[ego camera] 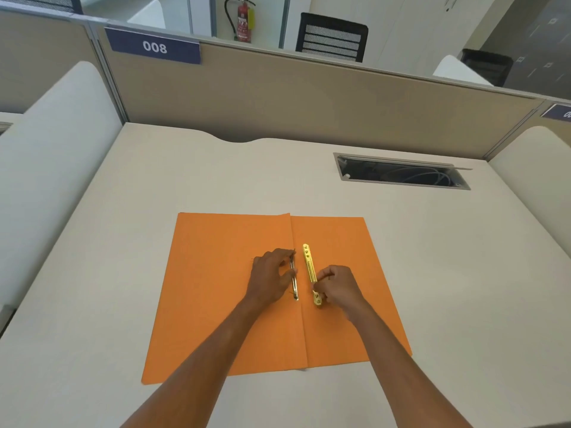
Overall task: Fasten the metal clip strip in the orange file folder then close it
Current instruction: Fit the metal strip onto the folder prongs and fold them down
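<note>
The orange file folder (228, 304) lies open and flat on the desk, its fold running down the middle. A gold metal clip strip (309, 264) lies on the right leaf just beside the fold. My right hand (338, 287) pinches the near end of this strip. A thinner silvery metal strip (294, 284) lies along the fold on the left leaf. My left hand (270, 276) holds it with thumb and fingertips closed around it.
The folder rests on a pale desk (432, 273). An open cable slot (401, 173) is set into the desk at the back right. Beige partition walls (278, 97) close the desk at the back and sides.
</note>
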### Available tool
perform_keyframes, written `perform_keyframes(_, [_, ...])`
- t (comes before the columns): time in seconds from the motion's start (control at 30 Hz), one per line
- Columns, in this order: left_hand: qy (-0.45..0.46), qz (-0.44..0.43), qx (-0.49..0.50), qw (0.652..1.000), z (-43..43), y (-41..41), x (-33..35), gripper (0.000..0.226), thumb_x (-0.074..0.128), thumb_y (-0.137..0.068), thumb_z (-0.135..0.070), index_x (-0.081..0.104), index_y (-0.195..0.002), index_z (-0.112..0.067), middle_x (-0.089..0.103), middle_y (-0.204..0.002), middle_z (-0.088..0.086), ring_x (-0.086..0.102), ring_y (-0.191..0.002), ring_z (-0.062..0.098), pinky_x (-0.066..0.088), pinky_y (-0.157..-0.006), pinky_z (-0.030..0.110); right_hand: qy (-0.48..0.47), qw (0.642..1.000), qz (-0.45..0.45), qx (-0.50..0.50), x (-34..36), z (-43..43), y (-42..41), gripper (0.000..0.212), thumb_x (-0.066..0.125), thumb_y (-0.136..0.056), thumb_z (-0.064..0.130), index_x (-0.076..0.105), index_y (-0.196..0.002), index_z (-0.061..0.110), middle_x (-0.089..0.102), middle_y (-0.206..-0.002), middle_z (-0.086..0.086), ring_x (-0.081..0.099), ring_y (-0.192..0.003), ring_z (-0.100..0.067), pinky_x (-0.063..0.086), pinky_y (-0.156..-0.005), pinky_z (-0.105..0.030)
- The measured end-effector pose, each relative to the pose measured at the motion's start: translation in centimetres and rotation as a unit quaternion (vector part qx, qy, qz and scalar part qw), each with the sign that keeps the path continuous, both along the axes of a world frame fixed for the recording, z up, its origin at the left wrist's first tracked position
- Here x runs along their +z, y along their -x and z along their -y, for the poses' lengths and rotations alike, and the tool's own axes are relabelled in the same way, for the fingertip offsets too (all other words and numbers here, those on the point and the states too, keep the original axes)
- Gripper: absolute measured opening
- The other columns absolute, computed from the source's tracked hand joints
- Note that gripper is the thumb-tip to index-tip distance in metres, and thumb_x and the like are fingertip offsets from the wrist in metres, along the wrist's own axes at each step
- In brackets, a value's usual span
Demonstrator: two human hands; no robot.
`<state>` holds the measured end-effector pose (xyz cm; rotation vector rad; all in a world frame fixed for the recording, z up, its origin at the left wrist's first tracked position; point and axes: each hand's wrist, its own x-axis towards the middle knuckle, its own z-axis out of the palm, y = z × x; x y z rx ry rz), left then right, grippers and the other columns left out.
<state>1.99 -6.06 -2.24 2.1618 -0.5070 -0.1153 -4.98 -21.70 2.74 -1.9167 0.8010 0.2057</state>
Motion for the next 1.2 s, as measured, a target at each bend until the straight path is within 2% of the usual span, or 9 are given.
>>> perform_keyframes(0.1, [0.009,0.010,0.012,1.000,0.3,0.2,0.3,0.027,0.062,-0.091,-0.032,0.062,-0.117,-0.025,0.068,-0.108,-0.008,0.062,-0.095,0.011,0.029,-0.084,0.030,-0.068,0.997,0.037,-0.026,-0.7,-0.4,0.5,0.014,0.073,-0.079,-0.002,0.065,-0.089,0.005,0.064,-0.060,-0.006,0.055,-0.046,-0.014,0.045,-0.043,-0.025])
perform_keyframes(0.23, [0.006,0.037,0.029,0.999,0.6,0.3,0.5,0.020,0.053,-0.097,-0.027,0.068,-0.109,-0.023,0.070,-0.109,-0.007,0.061,-0.094,0.015,0.033,-0.084,0.036,-0.089,0.993,0.066,-0.040,-1.3,-0.2,0.5,0.002,0.070,-0.081,-0.001,0.070,-0.083,0.000,0.061,-0.055,-0.005,0.054,-0.043,-0.011,0.047,-0.044,-0.023])
perform_keyframes(0.5, [0.002,0.094,0.043,0.995,0.7,0.7,0.1,0.018,0.055,-0.095,-0.016,0.072,-0.102,-0.019,0.073,-0.104,-0.003,0.064,-0.088,0.022,0.036,-0.078,0.038,-0.175,0.977,0.117,-0.006,-0.9,-0.2,0.9,0.007,0.069,-0.087,0.009,0.075,-0.084,0.010,0.062,-0.061,0.004,0.051,-0.052,-0.008,0.043,-0.049,-0.022])
perform_keyframes(0.77, [0.014,0.098,0.042,0.994,0.5,0.9,0.2,0.020,0.057,-0.091,-0.008,0.072,-0.100,-0.018,0.074,-0.100,-0.002,0.062,-0.081,0.024,0.036,-0.076,0.040,-0.193,0.975,0.103,0.036,-0.3,-0.5,1.0,0.010,0.068,-0.088,0.009,0.075,-0.081,0.012,0.061,-0.059,0.006,0.051,-0.052,-0.009,0.042,-0.051,-0.022])
perform_keyframes(1.2, [0.003,0.106,0.039,0.994,0.6,0.9,0.2,0.021,0.058,-0.089,-0.007,0.073,-0.101,-0.018,0.074,-0.101,-0.001,0.062,-0.081,0.025,0.036,-0.075,0.039,-0.205,0.973,0.090,0.048,-0.4,-0.3,1.0,0.008,0.068,-0.088,0.010,0.075,-0.088,0.009,0.062,-0.066,0.001,0.051,-0.054,-0.009,0.042,-0.054,-0.023])
